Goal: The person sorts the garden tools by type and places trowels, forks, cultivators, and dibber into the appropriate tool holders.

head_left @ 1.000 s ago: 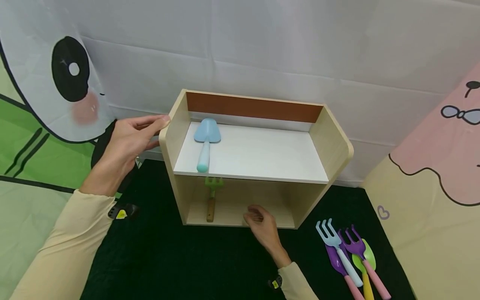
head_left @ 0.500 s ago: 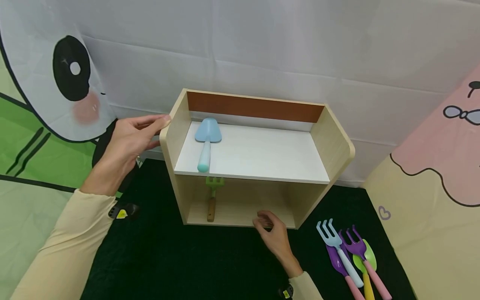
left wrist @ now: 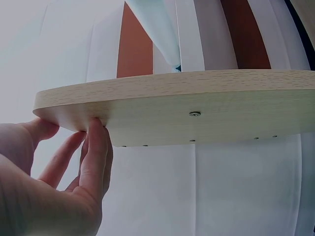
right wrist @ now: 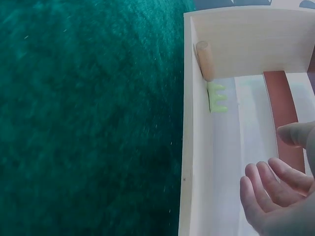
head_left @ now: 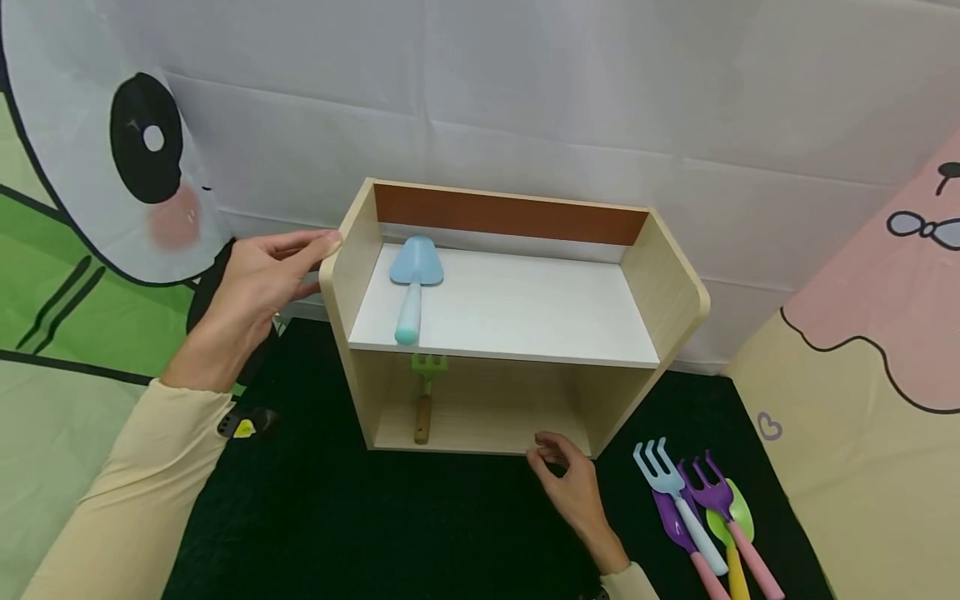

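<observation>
My left hand (head_left: pixel 262 287) touches the upper left side panel of a small two-tier wooden shelf (head_left: pixel 678 292). In the left wrist view, its fingertips (left wrist: pixel 96 123) rest against the panel's outer face near the rounded corner. My right hand (head_left: pixel 573 479) holds nothing, fingers loosely bent, by the lower tier's front right corner. On the white upper tier lies a light blue trowel (head_left: pixel 416 271), handle toward me. A green hand fork (head_left: pixel 423 408) with a wooden handle lies in the lower tier on the left; the right wrist view shows this fork (right wrist: pixel 204 61) too.
Several toy garden tools lie piled on the dark green cloth (head_left: pixel 375 533) at right: a light blue fork (head_left: pixel 675 492), a purple fork (head_left: pixel 716 496) with a pink handle, a purple trowel (head_left: pixel 672 521) and a green tool (head_left: pixel 738 508). A white sheet (head_left: pixel 540 100) hangs behind the shelf.
My right hand has drawn away from the middle of the lower tier, to the right and toward me. My left hand, the shelf and the tools stay where they were.
</observation>
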`<state>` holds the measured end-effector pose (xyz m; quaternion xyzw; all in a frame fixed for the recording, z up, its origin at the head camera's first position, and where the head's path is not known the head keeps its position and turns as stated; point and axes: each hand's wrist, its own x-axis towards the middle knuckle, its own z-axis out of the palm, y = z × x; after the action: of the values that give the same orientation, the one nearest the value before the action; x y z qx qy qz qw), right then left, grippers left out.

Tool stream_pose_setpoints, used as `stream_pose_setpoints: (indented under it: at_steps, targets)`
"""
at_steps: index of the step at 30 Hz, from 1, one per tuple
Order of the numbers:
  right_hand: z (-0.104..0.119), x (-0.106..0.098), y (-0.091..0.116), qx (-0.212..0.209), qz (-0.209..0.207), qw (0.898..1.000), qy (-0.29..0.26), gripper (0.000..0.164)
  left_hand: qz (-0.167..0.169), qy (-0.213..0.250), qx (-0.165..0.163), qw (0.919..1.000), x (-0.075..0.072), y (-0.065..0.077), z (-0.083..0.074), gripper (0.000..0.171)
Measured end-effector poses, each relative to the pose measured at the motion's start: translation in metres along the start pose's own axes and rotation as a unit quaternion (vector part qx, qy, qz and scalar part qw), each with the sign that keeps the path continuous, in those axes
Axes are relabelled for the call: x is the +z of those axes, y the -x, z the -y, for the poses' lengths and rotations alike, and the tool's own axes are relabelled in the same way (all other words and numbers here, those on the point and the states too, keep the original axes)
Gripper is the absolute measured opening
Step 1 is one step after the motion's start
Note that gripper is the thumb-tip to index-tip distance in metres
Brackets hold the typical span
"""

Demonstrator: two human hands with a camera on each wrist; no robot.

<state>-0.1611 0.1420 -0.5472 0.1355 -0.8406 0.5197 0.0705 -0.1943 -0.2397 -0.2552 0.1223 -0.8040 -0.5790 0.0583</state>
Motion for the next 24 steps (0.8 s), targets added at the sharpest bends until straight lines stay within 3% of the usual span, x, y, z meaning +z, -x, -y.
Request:
stream_pose_setpoints:
  at_steps: [24]
  targets:
    - [-0.02, -0.047, 0.024, 0.089, -0.02, 0.996, 0.016, 0.041, 0.002, -0.002, -0.003, 1.0, -0.001, -0.001, 0.001, 0.07]
